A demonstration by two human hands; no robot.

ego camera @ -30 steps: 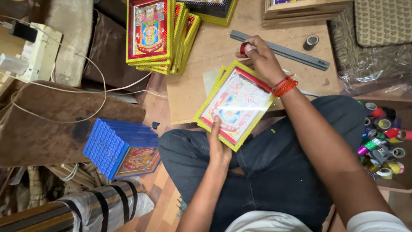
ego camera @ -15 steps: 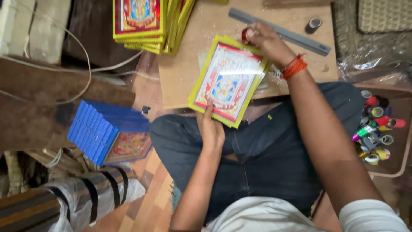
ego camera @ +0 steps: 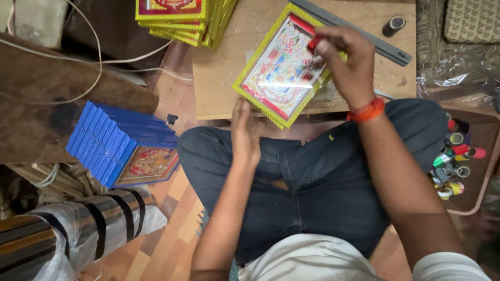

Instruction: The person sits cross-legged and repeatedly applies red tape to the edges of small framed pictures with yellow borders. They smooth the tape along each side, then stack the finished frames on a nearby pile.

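Left hand (ego camera: 245, 132) flat, fingers together, propping the yellow-bordered picture (ego camera: 281, 65)'s lower edge; right hand (ego camera: 349, 65) curled, pinching a small red thing (ego camera: 314, 42) over it.

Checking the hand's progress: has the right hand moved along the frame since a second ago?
Yes. The right hand has come off the grey ruler and now sits over the framed picture, nearer the person.

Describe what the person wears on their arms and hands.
Both arms are bare below short white sleeves. The right hand has an orange-red thread band around its wrist. The left hand wears nothing: no gloves, no rings visible.
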